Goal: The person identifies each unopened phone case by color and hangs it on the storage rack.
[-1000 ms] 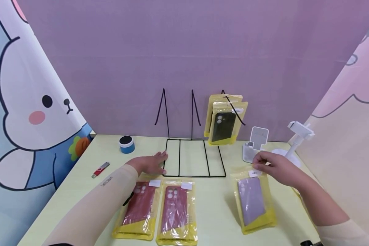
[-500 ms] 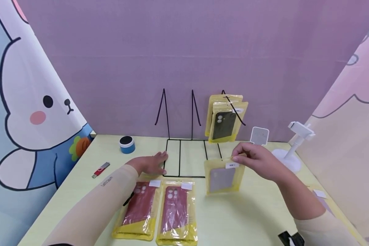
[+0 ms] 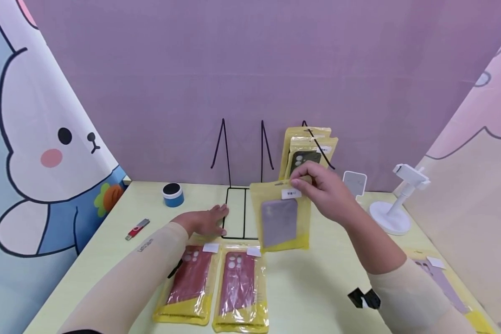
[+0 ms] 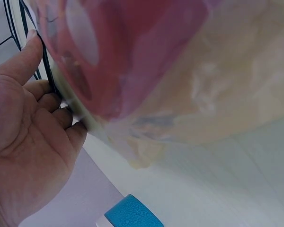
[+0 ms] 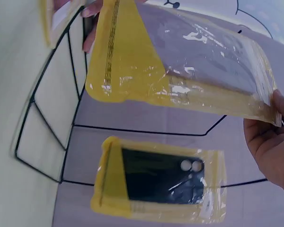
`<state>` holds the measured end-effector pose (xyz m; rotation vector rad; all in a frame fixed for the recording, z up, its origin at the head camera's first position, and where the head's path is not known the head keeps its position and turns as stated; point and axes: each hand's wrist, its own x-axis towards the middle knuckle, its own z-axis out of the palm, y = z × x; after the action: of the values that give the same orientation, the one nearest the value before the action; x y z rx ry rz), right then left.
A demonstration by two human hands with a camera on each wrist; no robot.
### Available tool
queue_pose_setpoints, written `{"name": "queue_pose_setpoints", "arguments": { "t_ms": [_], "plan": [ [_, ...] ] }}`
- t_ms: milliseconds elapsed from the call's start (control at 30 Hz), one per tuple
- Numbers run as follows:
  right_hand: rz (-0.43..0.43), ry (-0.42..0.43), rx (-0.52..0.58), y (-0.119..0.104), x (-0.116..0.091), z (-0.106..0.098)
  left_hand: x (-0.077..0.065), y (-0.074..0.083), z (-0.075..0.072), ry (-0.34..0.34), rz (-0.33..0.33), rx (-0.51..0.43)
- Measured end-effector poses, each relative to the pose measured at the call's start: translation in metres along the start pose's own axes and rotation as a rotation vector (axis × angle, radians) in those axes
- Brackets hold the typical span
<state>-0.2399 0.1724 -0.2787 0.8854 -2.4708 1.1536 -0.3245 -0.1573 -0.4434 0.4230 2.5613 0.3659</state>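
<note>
My right hand (image 3: 323,192) pinches the top edge of a yellow-and-clear bag with a lavender phone case (image 3: 280,222) inside. The bag hangs upright in front of the black wire display rack (image 3: 244,213), below the hook ends. On the rack's right hook, bags with a dark phone case (image 5: 163,175) hang; my right hand partly covers them in the head view. My left hand (image 3: 203,223) rests on the left side of the rack's base, fingers extended and touching the wire. Two bags with red phone cases (image 3: 192,278) (image 3: 239,283) lie flat in front of the rack.
A blue-and-white round jar (image 3: 173,195) and a red USB stick (image 3: 137,229) lie at the left. At the right stand a small white holder (image 3: 355,183) and a white phone stand (image 3: 394,213). Another lavender-case bag (image 3: 442,283) lies under my right forearm's side.
My right hand has lifted the lavender phone case bag off the right of the table and carried it left and up toward the rack. My left hand has stayed put.
</note>
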Motion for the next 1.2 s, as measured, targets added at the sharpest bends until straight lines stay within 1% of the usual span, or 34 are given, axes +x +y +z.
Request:
{"name": "queue_pose_setpoints", "arguments": {
  "t_ms": [167, 367, 467, 600, 833, 967, 1200],
  "plan": [
    [0.010, 0.032, -0.050, -0.007, 0.012, 0.004, 0.002, -0.001, 0.000, -0.006, 0.024, 0.022],
    [0.054, 0.061, -0.104, -0.010, 0.027, 0.007, 0.002, -0.001, -0.001, -0.002, 0.015, 0.028],
    [0.087, 0.053, -0.118, -0.009, 0.033, 0.008, 0.001, -0.001, -0.001, 0.003, 0.015, 0.028],
    [0.107, 0.028, -0.166, -0.006, 0.040, 0.011, -0.002, 0.001, -0.001, 0.006, 0.016, 0.020],
    [0.128, 0.015, -0.363, -0.004, 0.056, 0.016, -0.004, 0.002, -0.002, 0.004, 0.030, 0.021],
    [0.157, 0.000, -0.444, -0.004, 0.069, 0.018, -0.004, 0.001, -0.002, 0.001, 0.027, 0.008],
    [0.199, -0.003, -0.487, 0.002, 0.092, 0.020, -0.003, 0.002, -0.002, -0.008, 0.012, 0.018]
  ]
}}
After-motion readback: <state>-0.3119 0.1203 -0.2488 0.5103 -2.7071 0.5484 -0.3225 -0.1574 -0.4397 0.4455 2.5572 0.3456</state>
